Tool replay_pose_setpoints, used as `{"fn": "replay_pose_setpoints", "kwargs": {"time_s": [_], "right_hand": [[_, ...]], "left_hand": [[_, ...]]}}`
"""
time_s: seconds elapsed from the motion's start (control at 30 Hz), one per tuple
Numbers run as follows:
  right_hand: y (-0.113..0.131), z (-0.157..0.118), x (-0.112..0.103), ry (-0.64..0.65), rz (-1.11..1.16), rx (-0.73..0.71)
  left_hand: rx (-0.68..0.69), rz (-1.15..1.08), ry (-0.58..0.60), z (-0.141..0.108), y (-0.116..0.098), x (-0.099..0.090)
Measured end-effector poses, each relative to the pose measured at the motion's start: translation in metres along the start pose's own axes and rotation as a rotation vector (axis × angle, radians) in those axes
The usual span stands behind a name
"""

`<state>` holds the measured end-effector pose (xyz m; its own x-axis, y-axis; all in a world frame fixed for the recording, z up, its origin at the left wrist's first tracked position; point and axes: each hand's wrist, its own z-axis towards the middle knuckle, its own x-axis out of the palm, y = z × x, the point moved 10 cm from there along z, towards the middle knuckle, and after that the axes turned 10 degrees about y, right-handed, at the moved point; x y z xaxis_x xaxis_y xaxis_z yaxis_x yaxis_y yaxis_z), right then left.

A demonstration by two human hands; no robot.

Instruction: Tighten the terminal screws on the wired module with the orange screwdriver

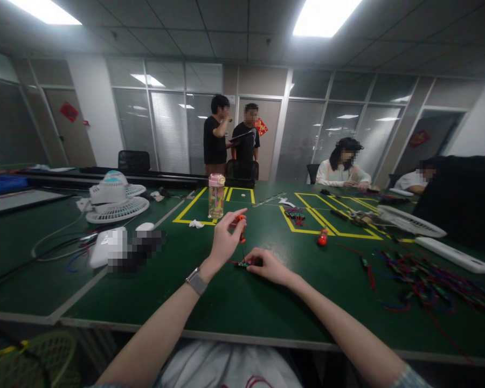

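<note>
My left hand (226,234), with a watch on its wrist, is closed around the orange-and-black handle of a screwdriver (242,236). The screwdriver stands upright, its thin shaft reaching down to a small green circuit board (242,264) on the table. Pinched at the board's right side are the fingers of my right hand (264,264), which steady it against the green surface. A red wire sticks out to the left of the board. Exactly where the tip meets the board is too small to make out.
A pink-lidded bottle (216,196) stands beyond my left hand. To the right are a red round-handled tool (322,237) and a heap of wired boards (428,280). White fans (117,199) lie left. Several people are across the green table (145,296).
</note>
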<state>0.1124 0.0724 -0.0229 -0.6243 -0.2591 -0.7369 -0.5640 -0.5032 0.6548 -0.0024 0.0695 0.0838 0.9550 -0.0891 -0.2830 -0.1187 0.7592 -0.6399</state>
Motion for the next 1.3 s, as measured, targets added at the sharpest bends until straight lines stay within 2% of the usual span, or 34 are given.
{"fn": "replay_pose_setpoints", "kwargs": {"time_s": [0.17, 0.33, 0.43, 0.67, 0.97, 1.3], "right_hand": [[-0.002, 0.0, 0.001, 0.001, 0.014, 0.001], [-0.001, 0.0, 0.001, 0.014, 0.015, 0.004], [0.001, 0.0, 0.001, 0.017, 0.012, -0.002], [0.001, 0.0, 0.0, 0.012, 0.004, -0.002], [-0.001, 0.0, 0.0, 0.007, 0.017, -0.013], [0.0, 0.0, 0.0, 0.004, 0.004, 0.003]], "left_hand": [[-0.003, 0.084, -0.029, 0.0, -0.005, -0.005], [-0.049, -0.096, 0.049, 0.001, 0.005, 0.005], [-0.048, -0.139, 0.056, 0.001, 0.009, 0.009], [0.019, 0.048, 0.004, -0.001, -0.007, 0.001], [-0.025, -0.123, 0.079, 0.001, 0.005, 0.01], [0.042, 0.02, 0.014, 0.0, -0.01, 0.004]]}}
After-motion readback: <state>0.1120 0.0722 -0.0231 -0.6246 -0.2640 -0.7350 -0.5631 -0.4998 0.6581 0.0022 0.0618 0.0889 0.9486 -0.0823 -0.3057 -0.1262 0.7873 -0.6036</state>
